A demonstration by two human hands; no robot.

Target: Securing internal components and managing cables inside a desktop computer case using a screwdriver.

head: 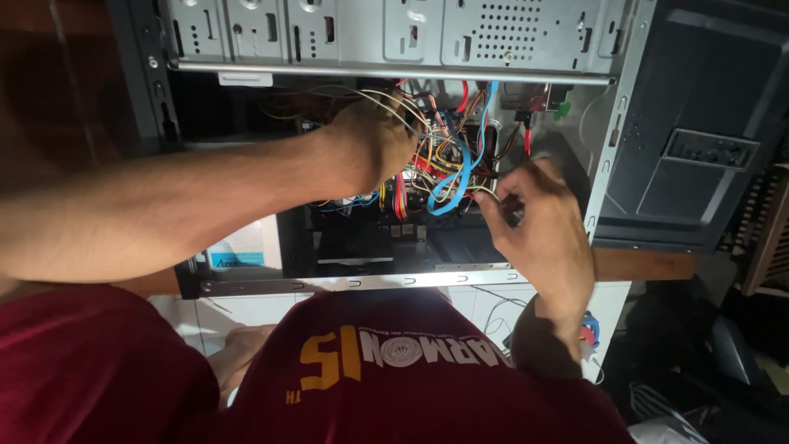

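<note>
An open desktop computer case (386,282) lies in front of me, its inside full of tangled cables (448,164) in blue, red, orange and yellow. My left hand (370,144) reaches deep into the case from the left, fingers buried in the wire bundle near the top. My right hand (538,222) sits at the right side of the bundle, with thumb and fingers pinched on thin wires. A flat blue cable (460,177) loops between both hands. What lies under the wires is dark and hidden.
The metal drive cage (394,37) spans the top of the case. The removed dark side panel (699,148) leans at the right. White floor tiles (246,312) show below the case, with loose cords at the lower right. My red shirt fills the bottom.
</note>
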